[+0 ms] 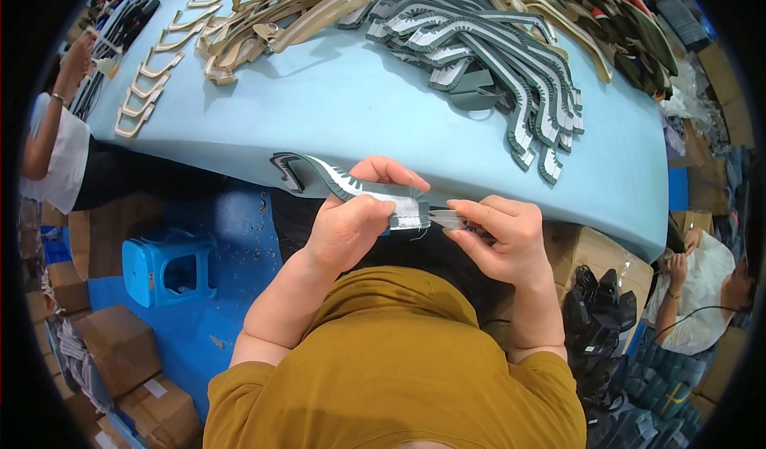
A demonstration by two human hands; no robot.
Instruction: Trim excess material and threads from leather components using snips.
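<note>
My left hand (341,227) pinches a curved dark-green and white trim strip (341,182) between thumb and fingers, just in front of the table edge. The strip's far part curls away to the left, and its squared end faces right with loose threads hanging from it. In my right hand (511,240) is a small pair of thread snips (448,218), partly covered by the fingers. Its silver blades point left and reach the strip's end; whether they touch it I cannot tell.
The blue-covered table (319,98) holds a heap of green-and-white strips (487,58), beige strips (279,10) and a row of beige frame-like pieces (148,90). A blue stool (163,269) stands at left, cardboard boxes (120,349) below it. Other people work at both sides.
</note>
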